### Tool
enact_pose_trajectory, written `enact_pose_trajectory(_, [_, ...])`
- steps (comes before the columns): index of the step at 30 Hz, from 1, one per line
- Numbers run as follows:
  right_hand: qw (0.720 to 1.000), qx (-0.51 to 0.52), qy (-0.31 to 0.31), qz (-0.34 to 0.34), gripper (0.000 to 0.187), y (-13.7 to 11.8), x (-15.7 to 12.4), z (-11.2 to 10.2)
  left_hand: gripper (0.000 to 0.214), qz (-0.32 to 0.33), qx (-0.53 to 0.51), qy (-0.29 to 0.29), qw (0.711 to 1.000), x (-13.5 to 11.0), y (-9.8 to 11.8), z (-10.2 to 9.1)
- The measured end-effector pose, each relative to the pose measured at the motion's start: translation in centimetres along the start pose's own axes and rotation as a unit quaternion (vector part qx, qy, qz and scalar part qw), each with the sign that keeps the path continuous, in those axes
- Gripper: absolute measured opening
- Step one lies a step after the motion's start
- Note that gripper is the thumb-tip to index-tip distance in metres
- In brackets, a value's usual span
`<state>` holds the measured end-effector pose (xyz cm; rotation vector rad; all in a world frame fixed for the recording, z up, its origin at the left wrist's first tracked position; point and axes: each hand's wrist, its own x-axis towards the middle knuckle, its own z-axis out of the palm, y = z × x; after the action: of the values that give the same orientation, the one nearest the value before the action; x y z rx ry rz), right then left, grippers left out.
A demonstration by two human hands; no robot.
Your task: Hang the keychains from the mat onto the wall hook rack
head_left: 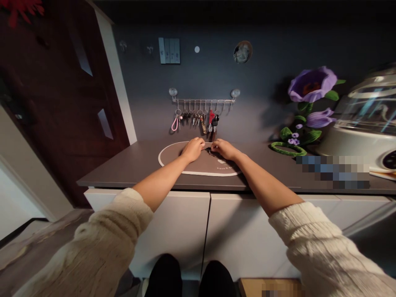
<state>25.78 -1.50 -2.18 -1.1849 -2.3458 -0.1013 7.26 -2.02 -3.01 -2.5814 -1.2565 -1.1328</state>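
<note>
Both my arms reach forward over a grey countertop (pixel 130 165). My left hand (pixel 193 149) and my right hand (pixel 225 149) meet above an oval grey mat (pixel 173 154) with a white rim. Their fingers are curled and pinched together on a small dark key bunch (pixel 210 151) lying between them. On the wall just behind hangs a metal hook rail (pixel 202 100) carrying several keys and fobs, among them a pink loop (pixel 175 123) and a red one (pixel 210 116).
A large purple artificial flower (pixel 312 84) with green leaves stands at the right. Beside it is a white appliance with a clear dome (pixel 365 123). A dark wooden door (pixel 55 103) is at the left. White cabinet doors (pixel 192 231) lie below the counter.
</note>
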Motion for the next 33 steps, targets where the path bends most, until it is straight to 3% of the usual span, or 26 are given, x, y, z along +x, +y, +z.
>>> enact_pose_trajectory(7, [0.997, 0.064, 0.028, 0.022, 0.014, -1.6, -0.1, -1.0, 0.019, 0.008, -0.012, 0.001, 1.000, 0.0, 0.2, -0.1])
enact_pose_trajectory(18, [0.984, 0.149, 0.099, -0.002, 0.019, -2.8, 0.0, -1.4, 0.023, 0.038, -0.025, 0.016, 0.999, 0.0, 0.8, -0.3])
enact_pose_trajectory(24, [0.958, 0.251, 0.139, 0.006, 0.019, -2.7, 0.3, -1.0, 0.019, 0.030, -0.058, 0.029, 0.997, 0.0, 1.1, -0.4])
enact_pose_trajectory(33, [0.916, 0.377, 0.121, 0.068, 0.022, -2.7, 0.7, -0.4, 0.017, 0.006, -0.080, 0.068, 0.994, 0.2, 1.0, -0.3])
